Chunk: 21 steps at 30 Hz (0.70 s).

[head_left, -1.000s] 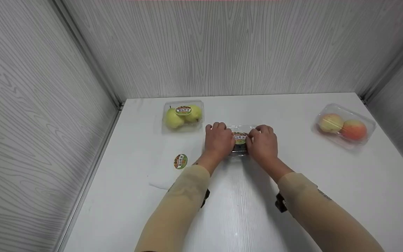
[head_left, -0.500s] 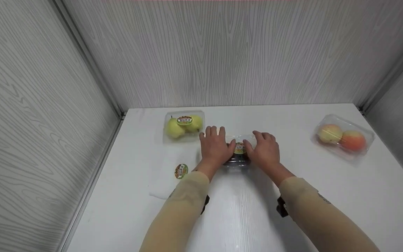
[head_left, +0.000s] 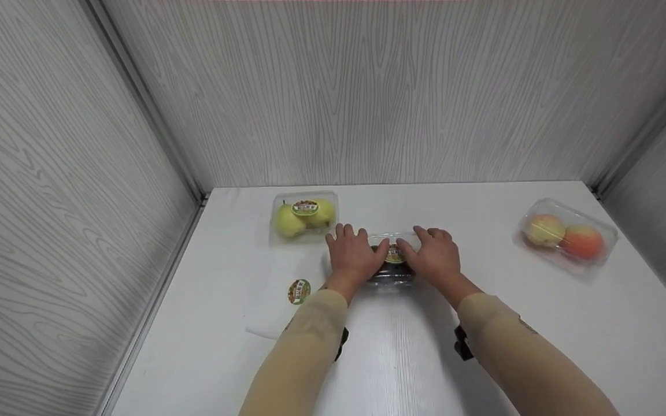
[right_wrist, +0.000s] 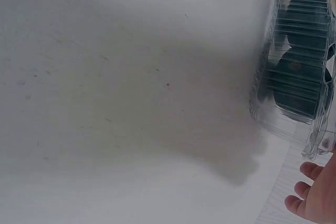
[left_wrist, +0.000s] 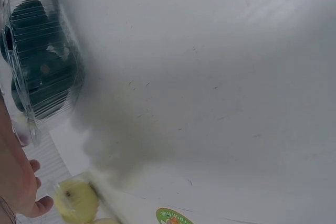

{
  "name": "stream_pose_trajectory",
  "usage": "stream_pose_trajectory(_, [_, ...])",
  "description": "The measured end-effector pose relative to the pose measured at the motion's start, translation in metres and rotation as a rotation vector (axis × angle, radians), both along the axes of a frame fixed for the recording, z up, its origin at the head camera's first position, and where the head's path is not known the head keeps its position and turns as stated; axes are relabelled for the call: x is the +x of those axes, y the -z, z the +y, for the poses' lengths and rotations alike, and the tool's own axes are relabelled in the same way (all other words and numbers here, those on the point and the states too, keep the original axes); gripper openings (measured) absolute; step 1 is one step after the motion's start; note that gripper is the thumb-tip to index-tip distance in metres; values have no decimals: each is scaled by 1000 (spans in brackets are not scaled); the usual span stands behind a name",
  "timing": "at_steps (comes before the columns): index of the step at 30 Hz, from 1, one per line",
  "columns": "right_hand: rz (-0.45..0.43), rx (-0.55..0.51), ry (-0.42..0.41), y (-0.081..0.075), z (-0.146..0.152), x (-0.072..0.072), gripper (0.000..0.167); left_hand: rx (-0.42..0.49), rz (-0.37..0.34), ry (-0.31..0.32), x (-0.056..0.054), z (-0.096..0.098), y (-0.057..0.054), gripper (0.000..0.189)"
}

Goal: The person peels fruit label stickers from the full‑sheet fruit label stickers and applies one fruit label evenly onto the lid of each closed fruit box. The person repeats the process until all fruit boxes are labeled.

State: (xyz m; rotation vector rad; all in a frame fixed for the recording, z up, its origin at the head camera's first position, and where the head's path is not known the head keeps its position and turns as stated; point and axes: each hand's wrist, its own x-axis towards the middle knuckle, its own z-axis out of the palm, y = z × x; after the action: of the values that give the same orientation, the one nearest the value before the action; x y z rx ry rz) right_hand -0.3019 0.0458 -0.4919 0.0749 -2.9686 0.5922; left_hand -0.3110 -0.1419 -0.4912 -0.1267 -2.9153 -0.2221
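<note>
A clear plastic fruit box point(head_left: 392, 279) holding dark round fruit stands on the table between the hands, an oval fruit label point(head_left: 394, 253) on its lid. My left hand point(head_left: 351, 255) lies over the left side of the lid, its fingers spread forward and its thumb on the label's edge. Mirroring it, my right hand point(head_left: 437, 261) covers the right side, thumb tip at the label. Through the ribbed wall in the left wrist view, the dark fruit point(left_wrist: 44, 69) shows. In the right wrist view, the right fingers point(right_wrist: 304, 190) extend past the box's end.
At the back left sits a labelled clear box with two pears point(head_left: 291, 221). A clear box with two peaches point(head_left: 581, 241) stands far right. Beside the left forearm, a white backing sheet point(head_left: 269, 323) carries a loose oval label point(head_left: 298, 292). Grey wood-grain panels enclose the table.
Both hands' fingers, bent at the lid a second ago, have straightened and spread, with the thumbs laid toward the label. The head view has tilted up, so the scene sits lower.
</note>
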Motion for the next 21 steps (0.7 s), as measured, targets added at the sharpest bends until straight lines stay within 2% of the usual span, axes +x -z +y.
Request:
stream_pose_trajectory(9, [16, 15, 0, 4, -2, 4, 79, 30, -1, -13, 3, 0, 3, 78])
stream_pose_trajectory(21, [38, 5, 1, 8, -1, 4, 80, 19, -11, -15, 5, -1, 3, 82])
